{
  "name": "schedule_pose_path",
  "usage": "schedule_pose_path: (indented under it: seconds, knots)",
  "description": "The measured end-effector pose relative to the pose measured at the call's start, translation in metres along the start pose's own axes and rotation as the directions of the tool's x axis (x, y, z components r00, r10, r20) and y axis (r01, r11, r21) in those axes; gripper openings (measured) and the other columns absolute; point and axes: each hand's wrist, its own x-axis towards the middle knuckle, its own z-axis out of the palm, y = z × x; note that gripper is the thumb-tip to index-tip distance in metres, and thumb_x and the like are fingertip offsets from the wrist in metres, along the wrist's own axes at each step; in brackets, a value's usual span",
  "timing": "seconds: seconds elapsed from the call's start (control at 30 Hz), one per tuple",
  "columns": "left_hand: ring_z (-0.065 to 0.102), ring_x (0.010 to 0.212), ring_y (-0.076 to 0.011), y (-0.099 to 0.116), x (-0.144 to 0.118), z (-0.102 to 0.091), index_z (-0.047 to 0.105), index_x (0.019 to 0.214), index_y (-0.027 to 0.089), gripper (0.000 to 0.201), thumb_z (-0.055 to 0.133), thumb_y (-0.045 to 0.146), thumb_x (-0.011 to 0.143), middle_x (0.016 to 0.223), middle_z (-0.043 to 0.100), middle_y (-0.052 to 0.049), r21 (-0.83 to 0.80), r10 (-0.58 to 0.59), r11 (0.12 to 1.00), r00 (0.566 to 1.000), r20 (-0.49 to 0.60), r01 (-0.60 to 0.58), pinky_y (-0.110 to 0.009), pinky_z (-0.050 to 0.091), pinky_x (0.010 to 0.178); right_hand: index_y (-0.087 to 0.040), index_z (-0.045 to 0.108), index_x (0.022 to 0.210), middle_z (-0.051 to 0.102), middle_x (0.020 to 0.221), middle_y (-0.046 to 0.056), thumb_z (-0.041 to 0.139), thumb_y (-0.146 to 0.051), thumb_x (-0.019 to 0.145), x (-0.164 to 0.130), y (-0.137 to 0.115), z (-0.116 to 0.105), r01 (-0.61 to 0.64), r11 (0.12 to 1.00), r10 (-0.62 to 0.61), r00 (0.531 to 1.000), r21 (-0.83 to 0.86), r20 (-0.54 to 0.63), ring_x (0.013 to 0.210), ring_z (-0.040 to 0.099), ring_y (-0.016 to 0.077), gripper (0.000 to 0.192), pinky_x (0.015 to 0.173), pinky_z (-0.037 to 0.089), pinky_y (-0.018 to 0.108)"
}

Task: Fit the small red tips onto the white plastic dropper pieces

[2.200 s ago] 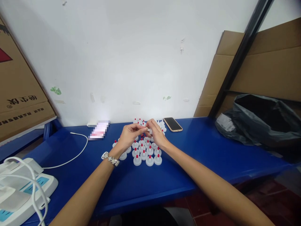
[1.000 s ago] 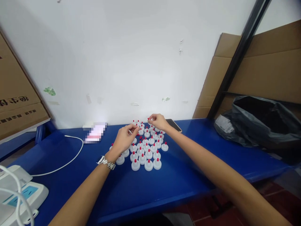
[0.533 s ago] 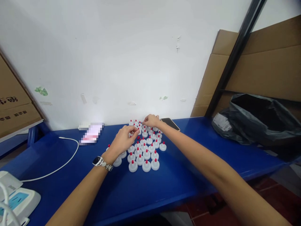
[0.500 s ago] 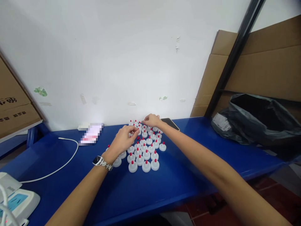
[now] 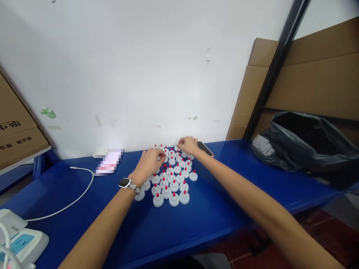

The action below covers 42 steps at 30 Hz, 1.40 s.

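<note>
Several small white caps with red tips [image 5: 171,179] stand in tight rows on the blue table [image 5: 213,209]. My left hand [image 5: 150,162], with a watch [image 5: 127,184] on its wrist, hovers over the back left of the group. Its thumb and fingers are pinched on a small white cap. My right hand [image 5: 189,145] reaches to the far row with its fingertips closed on a cap there. The hand covers part of a phone [image 5: 206,148].
A white cable [image 5: 70,198] curves across the table's left side, and a white device [image 5: 19,243] sits at the near left corner. A black plastic bag [image 5: 305,145] lies at the right. Cardboard boxes [image 5: 308,74] lean against the wall on both sides.
My hands have come apart from in front of me. The right hand went out to the far row of caps and the left dropped over the back left caps. The view shifted slightly.
</note>
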Motion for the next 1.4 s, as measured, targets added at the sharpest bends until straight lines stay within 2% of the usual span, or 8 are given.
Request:
schedule_pose_path:
  seconds: [0.13, 0.23, 0.63, 0.73, 0.83, 1.0, 1.2, 1.4]
  knots:
    - [0.058, 0.092, -0.0284, -0.01, -0.006, 0.002, 0.073, 0.082, 0.024, 0.017, 0.059, 0.033, 0.084, 0.089, 0.071, -0.007, 0.086, -0.002, 0.996, 0.997, 0.083, -0.005, -0.039, 0.035, 0.085, -0.02, 0.062, 0.099, 0.069, 0.089, 0.004, 0.048, -0.033, 0.089, -0.031, -0.014, -0.013, 0.184, 0.908, -0.133, 0.978, 0.376, -0.158, 0.075, 0.061, 0.0164, 0.021, 0.074, 0.043, 0.03]
    - [0.056, 0.093, -0.0301, -0.012, -0.006, 0.006, 0.073, 0.079, 0.023, 0.011, 0.065, 0.032, 0.079, 0.088, 0.07, -0.008, 0.137, 0.008, 0.99, 0.994, 0.111, -0.023, -0.041, 0.034, 0.086, -0.022, 0.057, 0.101, 0.066, 0.085, 0.001, 0.045, -0.037, 0.092, -0.059, -0.029, -0.018, 0.244, 0.798, -0.184, 0.969, 0.551, -0.162, 0.063, 0.06, 0.0135, 0.022, 0.063, 0.043, 0.027]
    - [0.058, 0.09, -0.0304, -0.011, 0.005, 0.017, 0.067, 0.065, 0.021, 0.01, 0.062, 0.02, 0.074, 0.071, 0.069, -0.008, 0.197, 0.008, 0.98, 0.991, 0.136, -0.035, -0.044, 0.032, 0.088, -0.019, 0.061, 0.095, 0.065, 0.086, 0.002, 0.056, -0.039, 0.087, -0.08, -0.041, -0.005, 0.261, 0.712, -0.255, 0.961, 0.652, -0.106, 0.069, 0.056, 0.013, 0.022, 0.065, 0.043, 0.027]
    - [0.059, 0.087, -0.0284, -0.009, 0.002, 0.007, 0.067, 0.073, 0.021, 0.011, 0.06, 0.026, 0.08, 0.077, 0.07, -0.007, 0.107, 0.014, 0.994, 0.995, 0.102, -0.025, -0.041, 0.035, 0.084, -0.02, 0.062, 0.095, 0.064, 0.086, 0.002, 0.054, -0.045, 0.089, -0.081, -0.04, -0.009, 0.248, 0.702, -0.235, 0.966, 0.668, -0.111, 0.071, 0.056, 0.0137, 0.027, 0.065, 0.043, 0.027]
    - [0.062, 0.078, -0.0229, -0.002, -0.005, -0.004, 0.066, 0.086, 0.021, 0.018, 0.056, 0.035, 0.087, 0.081, 0.069, -0.006, -0.201, -0.02, 0.979, 0.999, 0.043, 0.028, -0.034, 0.041, 0.074, -0.021, 0.061, 0.093, 0.059, 0.077, 0.0, 0.042, -0.053, 0.095, -0.085, -0.041, -0.012, 0.205, 0.684, -0.215, 0.974, 0.7, -0.075, 0.068, 0.053, 0.0142, 0.038, 0.062, 0.041, 0.027]
    - [0.062, 0.077, -0.0188, 0.007, -0.014, -0.008, 0.069, 0.096, 0.017, 0.034, 0.061, 0.049, 0.085, 0.087, 0.07, -0.007, -0.653, -0.112, 0.753, 0.994, -0.004, 0.082, -0.029, 0.045, 0.068, -0.023, 0.054, 0.084, 0.054, 0.078, 0.001, 0.031, -0.062, 0.096, -0.093, -0.049, -0.007, 0.152, 0.653, -0.179, 0.983, 0.742, -0.044, 0.075, 0.052, 0.0161, 0.046, 0.068, 0.044, 0.028]
    - [0.055, 0.067, -0.0123, 0.008, -0.017, 0.005, 0.072, 0.087, 0.017, 0.033, 0.07, 0.05, 0.08, 0.073, 0.065, 0.0, -0.837, -0.218, 0.536, 0.976, -0.008, 0.113, -0.025, 0.044, 0.066, -0.025, 0.051, 0.086, 0.054, 0.082, 0.002, 0.034, -0.062, 0.096, -0.098, -0.057, -0.003, 0.122, 0.607, -0.18, 0.984, 0.785, -0.014, 0.077, 0.053, 0.017, 0.043, 0.077, 0.048, 0.032]
    - [0.056, 0.07, -0.0083, 0.016, -0.018, 0.008, 0.07, 0.085, 0.016, 0.028, 0.081, 0.038, 0.072, 0.08, 0.065, 0.0, -0.966, -0.276, 0.195, 0.954, 0.113, 0.171, -0.023, 0.046, 0.073, -0.025, 0.049, 0.084, 0.051, 0.077, 0.002, 0.034, -0.064, 0.095, -0.102, -0.062, -0.008, 0.111, 0.573, -0.17, 0.985, 0.812, -0.015, 0.071, 0.049, 0.0171, 0.043, 0.069, 0.045, 0.032]
